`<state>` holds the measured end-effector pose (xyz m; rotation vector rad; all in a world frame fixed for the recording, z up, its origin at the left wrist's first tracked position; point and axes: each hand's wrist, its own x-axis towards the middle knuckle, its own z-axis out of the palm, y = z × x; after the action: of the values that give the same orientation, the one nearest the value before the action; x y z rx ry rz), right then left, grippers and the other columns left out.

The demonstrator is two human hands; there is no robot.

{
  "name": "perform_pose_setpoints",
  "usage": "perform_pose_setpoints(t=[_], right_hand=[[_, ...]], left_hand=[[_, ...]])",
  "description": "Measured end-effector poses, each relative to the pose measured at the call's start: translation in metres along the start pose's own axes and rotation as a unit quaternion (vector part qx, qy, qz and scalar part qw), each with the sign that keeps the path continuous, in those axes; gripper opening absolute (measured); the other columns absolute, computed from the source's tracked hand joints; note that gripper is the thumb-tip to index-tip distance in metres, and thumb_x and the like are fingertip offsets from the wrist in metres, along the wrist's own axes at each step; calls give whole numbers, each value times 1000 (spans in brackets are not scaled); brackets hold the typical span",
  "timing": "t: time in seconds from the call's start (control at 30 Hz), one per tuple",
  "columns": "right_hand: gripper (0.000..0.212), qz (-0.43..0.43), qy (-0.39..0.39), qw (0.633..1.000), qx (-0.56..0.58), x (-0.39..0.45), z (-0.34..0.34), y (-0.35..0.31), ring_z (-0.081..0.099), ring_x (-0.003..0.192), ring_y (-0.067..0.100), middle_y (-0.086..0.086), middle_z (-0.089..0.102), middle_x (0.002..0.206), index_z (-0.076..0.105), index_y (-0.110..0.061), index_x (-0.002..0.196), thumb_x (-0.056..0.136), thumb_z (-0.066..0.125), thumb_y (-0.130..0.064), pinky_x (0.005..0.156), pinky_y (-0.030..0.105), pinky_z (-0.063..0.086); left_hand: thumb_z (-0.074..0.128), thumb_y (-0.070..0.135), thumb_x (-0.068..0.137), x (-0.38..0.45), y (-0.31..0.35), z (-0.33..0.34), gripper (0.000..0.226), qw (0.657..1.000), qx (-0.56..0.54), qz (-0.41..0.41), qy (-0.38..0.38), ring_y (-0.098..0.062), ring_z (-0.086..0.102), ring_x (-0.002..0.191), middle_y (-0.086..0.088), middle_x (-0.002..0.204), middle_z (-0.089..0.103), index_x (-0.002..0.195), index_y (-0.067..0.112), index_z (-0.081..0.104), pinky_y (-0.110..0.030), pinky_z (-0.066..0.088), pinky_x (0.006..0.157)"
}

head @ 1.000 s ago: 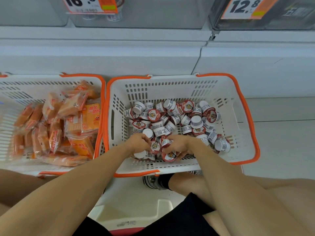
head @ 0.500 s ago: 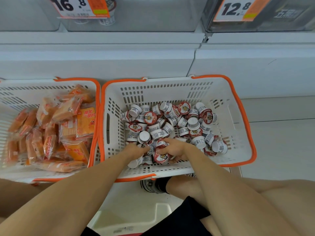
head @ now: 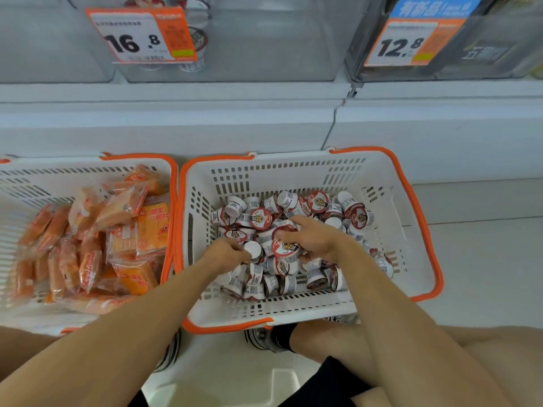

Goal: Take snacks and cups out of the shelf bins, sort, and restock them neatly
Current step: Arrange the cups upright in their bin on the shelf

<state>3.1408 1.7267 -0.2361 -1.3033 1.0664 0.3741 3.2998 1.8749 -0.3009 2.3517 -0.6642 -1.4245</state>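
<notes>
A white basket with an orange rim [head: 423,259] holds a heap of several small white cups with red lids [head: 320,207]. Both my hands are inside it. My left hand [head: 226,254] is closed around one cup whose white bottom [head: 252,249] faces up. My right hand [head: 314,239] grips cups with red lids [head: 286,248] at the middle of the heap. A second white basket [head: 35,183] on the left holds several orange snack packets [head: 123,230]. Above, the clear shelf bin [head: 264,48] behind the 16.8 price tag [head: 141,36] shows a few cups.
A second clear bin [head: 484,54] at top right carries a 12.8 tag [head: 411,42]. The white shelf base [head: 205,124] runs behind both baskets. My knees and shoe [head: 264,339] are just in front of the baskets, with a white object [head: 223,389] on the floor between them.
My view has tilted up, showing more of the shelf bins. Both hands have shifted slightly deeper into the cup heap, the right one further over the middle.
</notes>
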Motion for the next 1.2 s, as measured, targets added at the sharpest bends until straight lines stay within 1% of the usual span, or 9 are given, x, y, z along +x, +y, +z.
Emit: perform_pose_setpoints(t=[0.1, 0.2, 0.33, 0.47, 0.53, 0.67, 0.77, 1.0, 1.2], right_hand=[[75, -46, 32, 997, -46, -26, -5, -36, 54, 129, 34, 2, 48, 145, 23, -17, 158, 98, 59, -45, 91, 40, 52], [55, -119, 53, 991, -42, -58, -13, -80, 66, 106, 20, -4, 61, 132, 46, -25, 142, 95, 60, -50, 71, 29, 57], [47, -261, 68, 963, -21, -108, -14, -159, 69, 86, 18, 4, 72, 103, 59, -21, 127, 89, 66, -47, 60, 35, 54], [36, -356, 135, 924, -31, -125, -21, -255, 56, 66, 15, 4, 68, 84, 64, -9, 117, 97, 62, -38, 46, 24, 41], [33, -339, 159, 926, -41, -112, -31, -302, 58, 68, 16, 0, 71, 79, 67, -10, 110, 97, 64, -39, 48, 24, 42], [20, -204, 154, 966, -42, -56, -58, -365, 63, 62, 15, 0, 71, 65, 62, -16, 92, 99, 61, -34, 40, 17, 33], [21, -117, 145, 981, -56, -6, -71, -378, 66, 57, 12, 0, 71, 63, 58, -21, 86, 103, 53, -33, 35, 14, 28], [24, -90, 157, 981, -72, 34, -76, -396, 65, 46, 15, 6, 72, 64, 61, -12, 86, 104, 50, -24, 31, 14, 23], [16, -129, 126, 979, -94, 44, -94, -384, 65, 53, 13, 2, 72, 65, 64, -10, 91, 99, 63, -24, 41, 17, 43]], left_hand=[[74, 39, 87, -24, 30, -35, 30, 996, -65, 54, -42, -16, 61, 107, 3, 111, 68, 109, 19, 72, -28, 46, 87], [72, 43, 87, -63, 72, -90, 27, 985, -99, 128, -68, -11, 55, 115, 10, 121, 65, 109, 27, 72, -32, 35, 100], [79, 44, 67, -115, 123, -173, 33, 964, -157, 215, -14, -20, 65, 105, 4, 102, 75, 93, 24, 79, -39, 46, 100], [69, 2, 81, -145, 150, -233, 18, 919, -231, 308, 86, -14, 67, 91, 1, 99, 74, 91, 16, 77, -26, 51, 81], [66, -2, 86, -152, 158, -253, 25, 898, -263, 329, 128, -13, 69, 81, 3, 99, 74, 96, 19, 76, -24, 53, 68], [72, 3, 85, -144, 169, -277, 26, 856, -330, 348, 191, -24, 73, 91, -5, 106, 73, 101, 23, 70, -37, 59, 84], [76, 11, 84, -133, 177, -292, 31, 846, -346, 345, 214, -14, 73, 75, -3, 103, 70, 111, 18, 61, -32, 58, 69], [69, 8, 88, -109, 204, -313, 26, 867, -273, 361, 210, -16, 70, 76, 2, 99, 66, 108, 22, 61, -22, 52, 51], [64, 5, 88, -68, 237, -322, 22, 905, -231, 283, 219, -18, 61, 71, -1, 98, 70, 100, 22, 72, -17, 43, 46]])
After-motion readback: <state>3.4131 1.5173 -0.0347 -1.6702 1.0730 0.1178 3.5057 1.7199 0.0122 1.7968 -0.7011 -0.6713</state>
